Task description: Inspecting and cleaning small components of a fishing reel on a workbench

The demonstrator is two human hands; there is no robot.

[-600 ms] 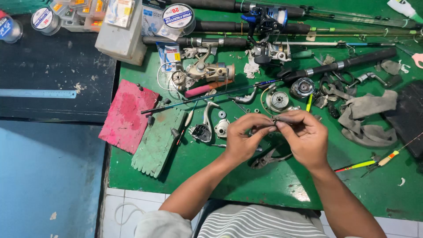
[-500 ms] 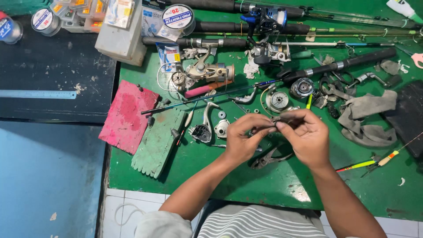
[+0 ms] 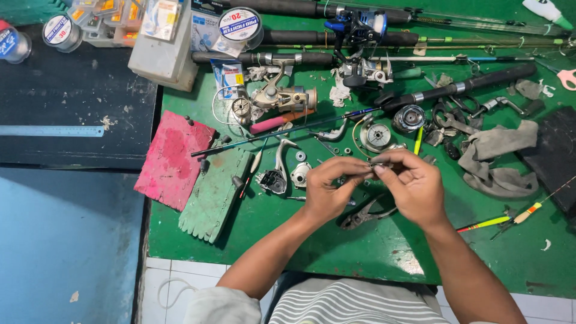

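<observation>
Almost nothing has been altered. The left hand (image 3: 329, 187) and right hand (image 3: 414, 183) have been shifted very slightly at the centre of the frame, the small metal part (image 3: 378, 163) being kept pinched between them.

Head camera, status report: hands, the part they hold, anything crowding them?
Left hand and right hand pinch a small metal part together above the green table. Pliers lie just beneath; reel parts close left.

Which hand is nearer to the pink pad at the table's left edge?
Left. The left hand is right of the pink pad, across the green pad; the right hand is farther right.
</observation>
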